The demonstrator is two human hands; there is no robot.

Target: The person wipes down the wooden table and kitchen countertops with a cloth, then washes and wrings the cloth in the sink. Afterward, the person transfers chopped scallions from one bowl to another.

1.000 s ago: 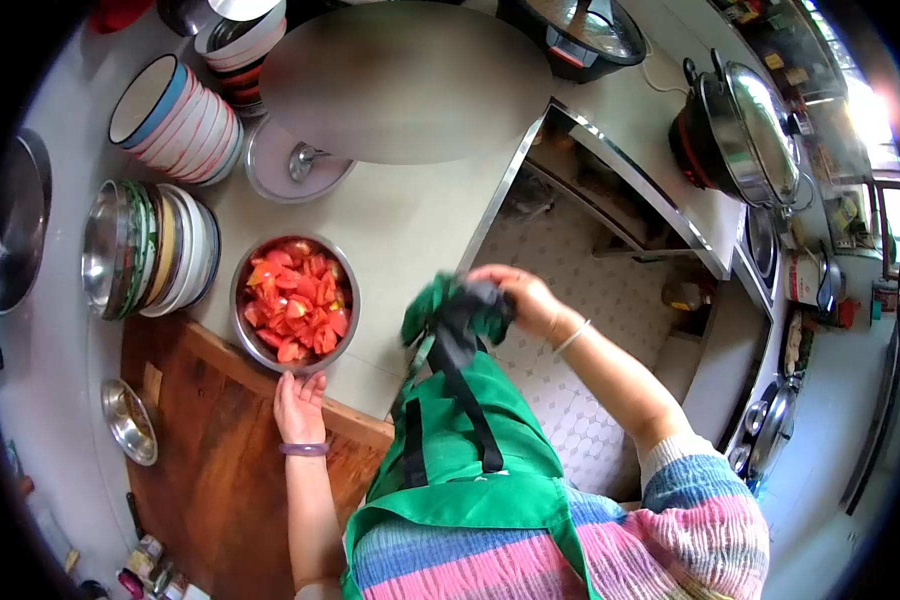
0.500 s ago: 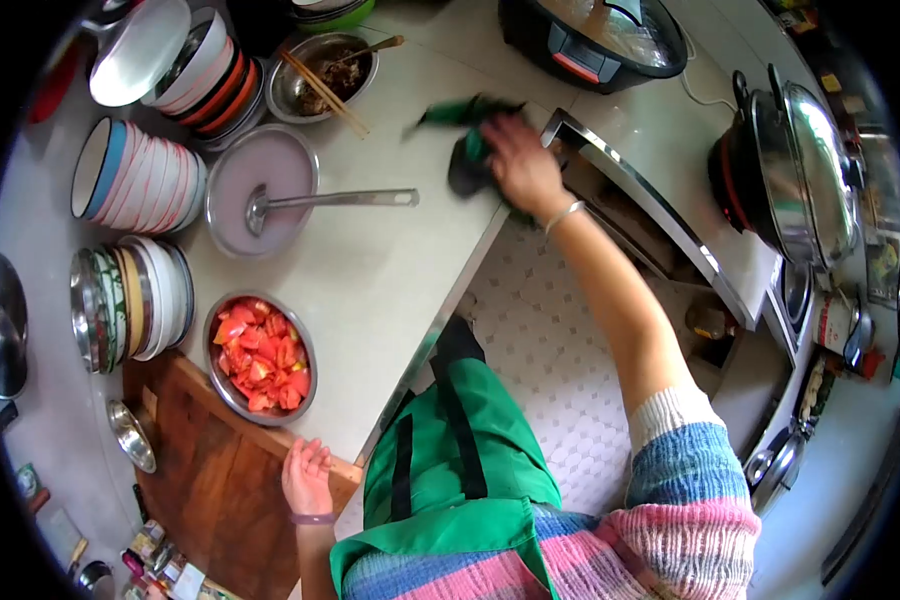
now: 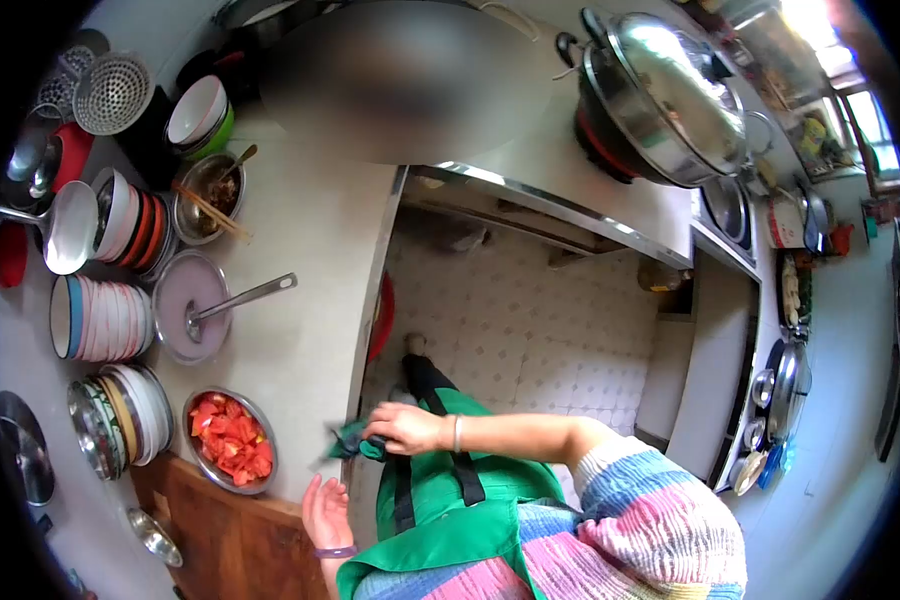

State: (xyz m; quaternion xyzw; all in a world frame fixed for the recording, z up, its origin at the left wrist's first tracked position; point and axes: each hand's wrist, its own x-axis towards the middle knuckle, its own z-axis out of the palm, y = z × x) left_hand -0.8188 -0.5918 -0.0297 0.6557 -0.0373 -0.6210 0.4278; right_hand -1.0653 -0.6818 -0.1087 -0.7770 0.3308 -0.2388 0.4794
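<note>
My right hand [image 3: 407, 428] grips a crumpled green-and-black cloth [image 3: 348, 441] at the front edge of the counter, just before my green apron [image 3: 500, 445]. My left hand [image 3: 327, 513] holds nothing; its fingers are loosely curled and apart, palm up, beside the counter's near corner. Closest to that hand is a metal bowl of cut tomatoes [image 3: 232, 440]. Beyond the tomatoes stands a bowl of pale, cloudy liquid [image 3: 175, 310] with a metal ladle [image 3: 245, 303] resting in it.
Stacked bowls [image 3: 105, 318] and plates [image 3: 130, 410] line the wall on the left. A metal bowl with chopsticks [image 3: 208, 205] stands farther back. Near my left hand is a wooden board [image 3: 230, 530]. A lidded steel pot [image 3: 660, 100] sits at the back right.
My right hand has drawn the cloth back from the far counter corner toward my body. The view has turned, showing more of the floor. My left hand stays near the tomato bowl.
</note>
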